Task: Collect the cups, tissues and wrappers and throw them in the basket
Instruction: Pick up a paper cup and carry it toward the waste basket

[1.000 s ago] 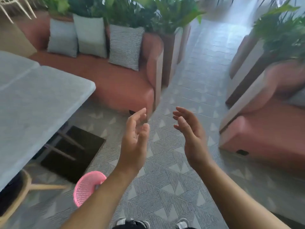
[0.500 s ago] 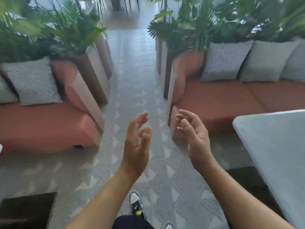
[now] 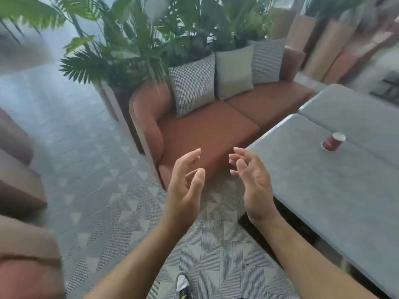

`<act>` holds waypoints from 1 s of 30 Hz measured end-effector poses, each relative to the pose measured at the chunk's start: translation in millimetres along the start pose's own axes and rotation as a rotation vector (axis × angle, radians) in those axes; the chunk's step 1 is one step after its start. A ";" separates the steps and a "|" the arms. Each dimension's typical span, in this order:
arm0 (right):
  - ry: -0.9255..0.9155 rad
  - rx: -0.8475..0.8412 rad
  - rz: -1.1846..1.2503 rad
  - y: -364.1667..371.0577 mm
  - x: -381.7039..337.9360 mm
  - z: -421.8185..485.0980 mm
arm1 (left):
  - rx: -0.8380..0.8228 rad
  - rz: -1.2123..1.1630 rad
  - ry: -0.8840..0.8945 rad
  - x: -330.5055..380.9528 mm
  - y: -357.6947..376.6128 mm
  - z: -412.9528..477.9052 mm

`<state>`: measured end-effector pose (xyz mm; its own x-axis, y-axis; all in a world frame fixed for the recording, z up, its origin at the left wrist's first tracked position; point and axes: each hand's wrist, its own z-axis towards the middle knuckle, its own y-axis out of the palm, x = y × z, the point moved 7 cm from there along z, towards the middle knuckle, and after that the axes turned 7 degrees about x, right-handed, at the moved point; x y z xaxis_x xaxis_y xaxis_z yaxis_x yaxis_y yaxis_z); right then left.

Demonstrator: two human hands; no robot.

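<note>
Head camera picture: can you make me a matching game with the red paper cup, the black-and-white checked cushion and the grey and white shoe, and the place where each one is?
Things:
1. red paper cup
2. black-and-white checked cushion
3. grey and white shoe

Places:
A. on the grey patterned carpet
B. on the grey table
C. on the rust-orange sofa

Right pairs: 1-B, 2-C, 3-A.
</note>
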<state>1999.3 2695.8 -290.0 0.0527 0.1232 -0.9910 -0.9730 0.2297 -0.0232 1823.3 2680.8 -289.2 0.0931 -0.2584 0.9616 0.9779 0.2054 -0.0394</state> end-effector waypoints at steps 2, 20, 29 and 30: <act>-0.006 0.071 -0.020 -11.5 0.6 9.3 | -0.066 -0.023 0.010 -2.1 16.2 19.1; 0.043 0.692 -0.049 -221.3 42.5 78.8 | -0.546 -0.193 -0.044 -28.8 269.6 80.5; 0.103 0.714 -0.078 -321.7 84.8 185.1 | -0.568 -0.166 -0.085 -52.6 405.4 131.4; 0.111 0.717 -0.078 -331.5 89.7 196.4 | -0.573 -0.159 -0.089 -55.0 417.2 136.6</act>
<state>2370.7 2820.3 -345.3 0.0557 -0.0097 -0.9984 -0.5786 0.8146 -0.0402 2200.6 2909.7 -321.4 -0.0541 -0.1596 0.9857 0.9262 -0.3768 -0.0101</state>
